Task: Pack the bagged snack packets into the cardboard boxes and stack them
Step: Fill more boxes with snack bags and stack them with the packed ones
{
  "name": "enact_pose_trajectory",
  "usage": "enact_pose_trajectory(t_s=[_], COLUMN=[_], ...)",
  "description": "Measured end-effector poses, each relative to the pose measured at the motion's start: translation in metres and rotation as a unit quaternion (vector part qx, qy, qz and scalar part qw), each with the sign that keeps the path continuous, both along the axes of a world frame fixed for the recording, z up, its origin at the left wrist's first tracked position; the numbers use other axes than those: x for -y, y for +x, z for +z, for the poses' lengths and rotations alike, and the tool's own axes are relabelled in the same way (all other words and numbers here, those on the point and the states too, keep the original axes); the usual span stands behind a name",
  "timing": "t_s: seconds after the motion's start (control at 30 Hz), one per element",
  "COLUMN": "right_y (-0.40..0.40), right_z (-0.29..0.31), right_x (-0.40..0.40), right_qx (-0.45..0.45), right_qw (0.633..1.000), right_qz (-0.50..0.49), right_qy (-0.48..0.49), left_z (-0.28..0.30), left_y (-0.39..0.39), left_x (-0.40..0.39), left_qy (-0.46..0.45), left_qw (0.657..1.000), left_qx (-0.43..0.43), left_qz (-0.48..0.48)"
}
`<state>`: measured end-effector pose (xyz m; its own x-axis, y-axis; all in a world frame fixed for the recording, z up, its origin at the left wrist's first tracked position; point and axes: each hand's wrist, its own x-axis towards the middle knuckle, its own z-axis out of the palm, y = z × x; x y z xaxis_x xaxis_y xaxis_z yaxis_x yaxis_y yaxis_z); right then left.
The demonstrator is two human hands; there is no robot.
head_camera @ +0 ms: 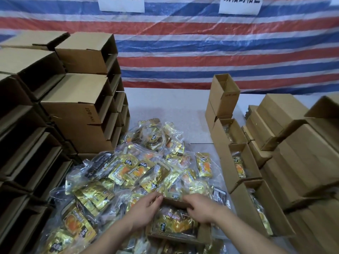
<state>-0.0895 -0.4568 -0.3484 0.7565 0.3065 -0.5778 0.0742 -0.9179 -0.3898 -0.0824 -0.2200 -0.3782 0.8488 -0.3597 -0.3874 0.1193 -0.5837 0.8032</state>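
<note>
A small open cardboard box (203,233) sits low in the middle, on top of the heap of clear-bagged gold snack packets (146,173). A bag of gold packets (174,222) lies inside it. My left hand (146,209) holds the box's far left flap edge, with the fingers curled over it. My right hand (200,208) holds the far right of the same flap, its fingers curled down into the box over the bag.
Tall stacks of empty open boxes (77,110) fill the left side. On the right, a row of filled open boxes (238,162) stands on the white table (165,107), with closed boxes (302,162) stacked behind. A striped tarp hangs at the back.
</note>
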Motion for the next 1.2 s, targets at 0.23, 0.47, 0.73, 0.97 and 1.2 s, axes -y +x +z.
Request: enact_pose_trajectory(t_s=[0.23,0.47,0.73,0.97,1.2], right_y=[0.004,0.017,0.049,0.060,0.087], right_z=[0.003,0.028,0.067,0.085,0.123], right_x=[0.000,0.012,0.034,0.054,0.104], right_qx=[0.028,0.097,0.193,0.194,0.249], right_qw=[1.000,0.988,0.950,0.941,0.892], right_qz=[-0.006,-0.115,-0.245,-0.277,-0.375], right_qy=[0.007,0.039,0.034,0.029,0.051], left_z=[0.013,0.053,0.098,0.121,0.153], left_y=[0.005,0.028,0.066,0.118,0.126], left_x=[0.008,0.019,0.063,0.114,0.192], left_qy=[0.016,-0.048,-0.081,-0.087,-0.199], left_qw=[0.999,0.994,0.983,0.974,0.955], left_qx=[-0.019,-0.031,-0.013,0.000,-0.118], left_qz=[0.032,0.088,0.166,0.207,0.184])
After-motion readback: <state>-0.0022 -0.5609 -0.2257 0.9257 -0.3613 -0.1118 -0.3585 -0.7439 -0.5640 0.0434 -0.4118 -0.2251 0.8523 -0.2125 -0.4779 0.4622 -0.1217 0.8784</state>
